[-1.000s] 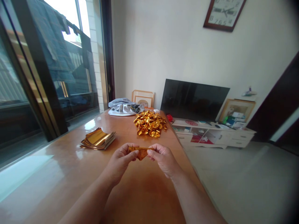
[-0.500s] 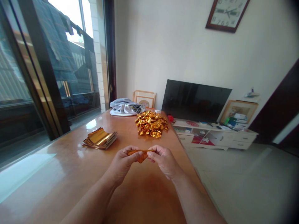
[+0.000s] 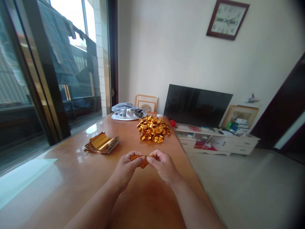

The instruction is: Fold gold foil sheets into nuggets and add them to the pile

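Both hands were held together just above the wooden table, with a crumpled strip of gold foil between them, clear of the tabletop. The left hand pinched the strip's left end between thumb and curled fingers, and the right hand pinched its right end the same way. Both grips were closed, with the knuckles nearly meeting above the strip's sagging middle.

At about 10 o'clock from the hands, a stack of gold foil sheets lay on the table, well apart from them. At 12 o'clock, farther along the table, stood a heap of crumpled gold foil pieces. Beyond it, a grey and white cloth bundle lay at the far end of the table, with a wooden picture frame behind it. At about 1 o'clock, a dark flat-screen television stood on a white cabinet. A wall clock hung high above, also at 1 o'clock.
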A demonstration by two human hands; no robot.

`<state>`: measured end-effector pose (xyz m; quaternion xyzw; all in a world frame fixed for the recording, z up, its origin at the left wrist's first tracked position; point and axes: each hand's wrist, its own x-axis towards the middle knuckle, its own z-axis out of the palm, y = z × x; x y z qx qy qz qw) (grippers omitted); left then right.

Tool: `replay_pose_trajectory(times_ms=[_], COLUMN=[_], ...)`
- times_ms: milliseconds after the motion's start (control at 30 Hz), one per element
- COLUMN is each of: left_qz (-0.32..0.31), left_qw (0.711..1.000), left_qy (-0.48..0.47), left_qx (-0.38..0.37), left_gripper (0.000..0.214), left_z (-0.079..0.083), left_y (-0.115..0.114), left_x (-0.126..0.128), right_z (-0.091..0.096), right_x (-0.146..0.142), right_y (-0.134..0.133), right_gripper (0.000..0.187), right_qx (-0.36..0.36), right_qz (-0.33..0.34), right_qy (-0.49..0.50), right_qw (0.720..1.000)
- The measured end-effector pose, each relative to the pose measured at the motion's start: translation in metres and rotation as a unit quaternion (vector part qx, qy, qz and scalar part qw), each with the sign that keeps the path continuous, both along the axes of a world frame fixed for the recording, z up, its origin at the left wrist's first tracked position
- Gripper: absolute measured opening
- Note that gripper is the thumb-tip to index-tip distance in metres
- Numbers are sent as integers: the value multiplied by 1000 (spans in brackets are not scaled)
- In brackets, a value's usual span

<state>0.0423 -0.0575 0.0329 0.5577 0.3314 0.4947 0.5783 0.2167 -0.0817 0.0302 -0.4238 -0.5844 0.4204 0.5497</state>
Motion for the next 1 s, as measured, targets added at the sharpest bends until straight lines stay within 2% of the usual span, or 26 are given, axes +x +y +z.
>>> replay_pose_trajectory(times_ms=[367,500,667,833,1000], left_qz=[-40,-47,-19,2,-5], left_qw=[998,998,1000,1000,998], left_qy=[-20,-19,-2,-12,-51], left_qx=[40,39,23,11,39], left_gripper=[17,17,18,20,19], left_z=[23,25,27,35,41], left_y=[-7,-2,-2,-27,-72], left_x=[-4,-7,-12,-23,-40], right_z=[18,22,30,43,52], right_x=[4,1,-7,-17,-38], right_y=[-4,-1,-1,-20,-64], right_gripper=[25,27,30,28,21], right_qx=[51,55,39,29,65], right_qz=[11,8,23,46,33], right_qy=[-40,-42,-20,-21,-3], right_qw=[998,998,999,998,997])
